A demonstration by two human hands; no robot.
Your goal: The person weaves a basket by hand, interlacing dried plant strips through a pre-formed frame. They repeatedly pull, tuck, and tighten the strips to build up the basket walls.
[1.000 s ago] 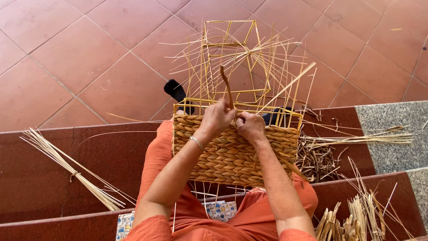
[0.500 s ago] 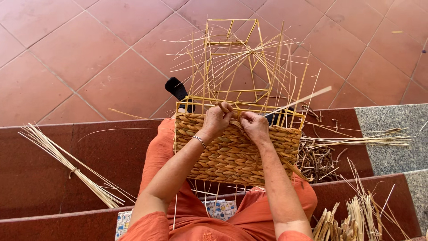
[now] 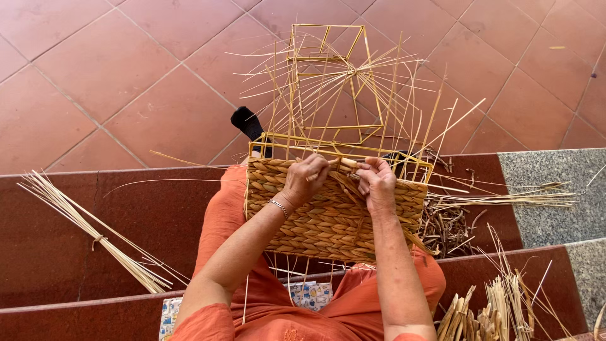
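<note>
Head view, near to far: half-woven basket [image 3: 328, 215] resting on lap, left hand [image 3: 304, 182] and right hand [image 3: 377, 183] both pinched on a braided strand [image 3: 346, 165] at the far rim. Risk (a judgement): slackened pinch, loosened weave; loose stakes [image 3: 353, 95] beyond, easily snapped.

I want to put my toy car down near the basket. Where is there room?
Bare step lies between the tied reed bundle and the orange-clothed leg; the tiled floor beyond is bare too. Right of the woven basket it is crowded with scraps and reeds.
</note>
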